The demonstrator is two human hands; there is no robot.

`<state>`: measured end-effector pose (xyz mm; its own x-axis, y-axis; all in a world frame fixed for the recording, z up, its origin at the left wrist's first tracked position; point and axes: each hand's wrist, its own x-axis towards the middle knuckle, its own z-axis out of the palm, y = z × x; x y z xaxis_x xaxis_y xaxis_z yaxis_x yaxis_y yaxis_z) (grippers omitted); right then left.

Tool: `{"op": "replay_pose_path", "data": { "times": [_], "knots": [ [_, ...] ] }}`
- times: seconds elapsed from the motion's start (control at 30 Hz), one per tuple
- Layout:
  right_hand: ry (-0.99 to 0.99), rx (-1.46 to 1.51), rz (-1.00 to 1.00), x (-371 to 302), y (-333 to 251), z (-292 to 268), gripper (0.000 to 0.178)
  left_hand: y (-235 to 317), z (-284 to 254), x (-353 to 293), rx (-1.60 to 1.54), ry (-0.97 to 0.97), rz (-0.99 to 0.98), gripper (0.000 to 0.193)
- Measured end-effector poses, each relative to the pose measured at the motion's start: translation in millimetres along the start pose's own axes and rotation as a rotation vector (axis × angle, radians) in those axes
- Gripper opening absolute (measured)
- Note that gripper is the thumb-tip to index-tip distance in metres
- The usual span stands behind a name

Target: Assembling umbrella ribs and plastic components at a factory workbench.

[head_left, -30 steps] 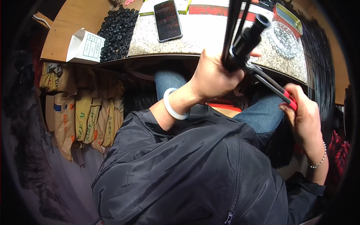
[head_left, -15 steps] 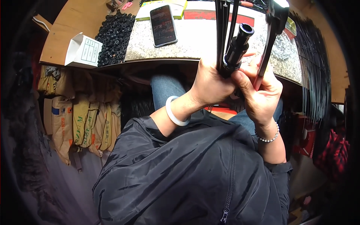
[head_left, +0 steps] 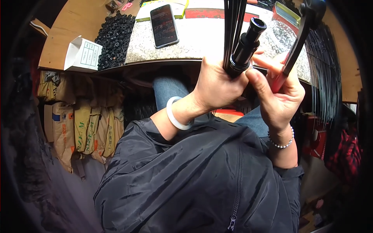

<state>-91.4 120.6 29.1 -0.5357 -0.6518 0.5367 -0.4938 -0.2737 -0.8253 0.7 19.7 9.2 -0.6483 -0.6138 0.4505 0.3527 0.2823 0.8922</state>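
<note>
My left hand (head_left: 219,87) is closed around the lower end of what looks like a black umbrella frame. Its thick black tube (head_left: 247,44) tilts upward with an open end, and several thin black ribs (head_left: 232,27) rise beside it. Close by on the right, my right hand (head_left: 281,91) is closed on red-handled pliers (head_left: 294,52), whose dark head points up. The right thumb and forefinger meet near the tube's base; whatever small thing lies between them I cannot make out. My left fingers are mostly hidden behind the frame.
On the bench, a phone (head_left: 164,26) lies on a pale speckled board (head_left: 202,44). Left of it are a heap of small black plastic parts (head_left: 115,40) and an open white box (head_left: 84,54). Thin dark rods (head_left: 325,73) overhang the right edge. Sacks (head_left: 83,124) stand below left.
The pliers have swung to the right, away from the tube, as my right hand moved slightly right. My left hand still grips the frame, almost in the same place.
</note>
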Motion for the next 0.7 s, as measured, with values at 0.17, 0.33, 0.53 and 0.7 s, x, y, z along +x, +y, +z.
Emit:
{"op": "replay_pose_path", "data": {
  "times": [0.17, 0.33, 0.53, 0.7],
  "knots": [
    [-0.069, -0.181, -0.12, -1, 5, -18, 0.015, -2, -5, -1, -0.04, 0.106, -0.065, 0.013],
    [-0.305, -0.576, -0.281, 4, 2, -61, 0.024, 0, -28, 4, 0.012, 0.192, -0.061, 0.018],
    [-0.322, -0.94, -0.483, 11, -27, -61, 0.023, -1, -25, 6, 0.063, 0.171, -0.063, 0.016],
    [-0.316, -1.033, -0.547, 12, -31, -60, 0.02, -4, -24, 5, 0.022, 0.145, -0.054, 0.018]
  ]
}}
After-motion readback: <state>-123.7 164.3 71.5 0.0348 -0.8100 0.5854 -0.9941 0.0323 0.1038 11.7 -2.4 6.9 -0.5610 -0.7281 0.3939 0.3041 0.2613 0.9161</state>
